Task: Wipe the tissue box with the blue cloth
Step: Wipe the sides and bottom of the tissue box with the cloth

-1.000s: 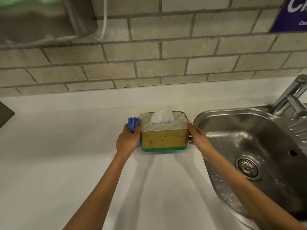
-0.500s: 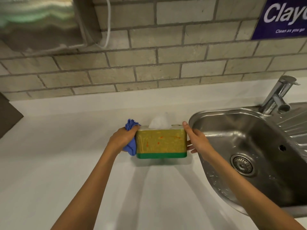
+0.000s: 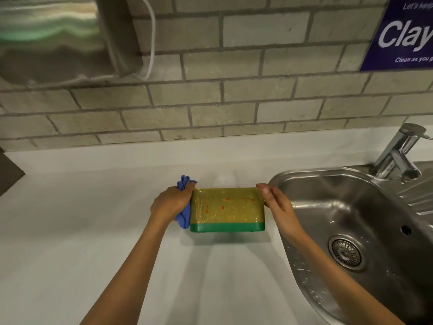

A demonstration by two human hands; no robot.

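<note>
Left hand (image 3: 172, 202): is gripping the blue cloth (image 3: 184, 218) against the tissue box (image 3: 227, 207).
Right hand (image 3: 278, 206): is clasping the box's right end.

L hand (image 3: 172, 202): fingers curled, grips blue cloth (image 3: 183, 219) | R hand (image 3: 277, 205): thumb+fingers hold tissue box (image 3: 227, 207) end | both arms fwd

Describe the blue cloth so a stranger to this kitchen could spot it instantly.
Start at the steel sink; just left of it, on the white counter, is the yellow-and-green tissue box. The blue cloth is bunched in the left hand at that box's left end: the counter's only blue thing.
</note>
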